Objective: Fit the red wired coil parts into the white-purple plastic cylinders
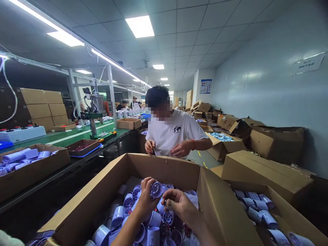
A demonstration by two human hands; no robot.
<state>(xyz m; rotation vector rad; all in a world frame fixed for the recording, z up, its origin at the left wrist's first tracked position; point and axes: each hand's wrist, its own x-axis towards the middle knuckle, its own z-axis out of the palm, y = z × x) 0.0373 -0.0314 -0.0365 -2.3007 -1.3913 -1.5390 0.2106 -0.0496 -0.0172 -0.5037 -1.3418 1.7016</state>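
My left hand (146, 198) is wrapped around a white plastic cylindrical housing (156, 189), its round end facing right, above a large open cardboard box (164, 164). Close beside it, my right hand (183, 206) is closed in a pinch on a small dark piece (165, 201), too small to name. A pale wrap shows on one of its fingers. Beneath both hands lie many similar white housings (118, 216) in a jumble, some tipped to show a spoked end. Bits of red wire or small red parts show among them.
Across the box stands a person in a white shirt (176, 131), both hands near the far wall. Another box of white housings (266, 218) sits at right. On the left, a green workbench (77, 135) bears a press machine (96, 106), a tray of red parts (82, 146) and a carton (33, 171).
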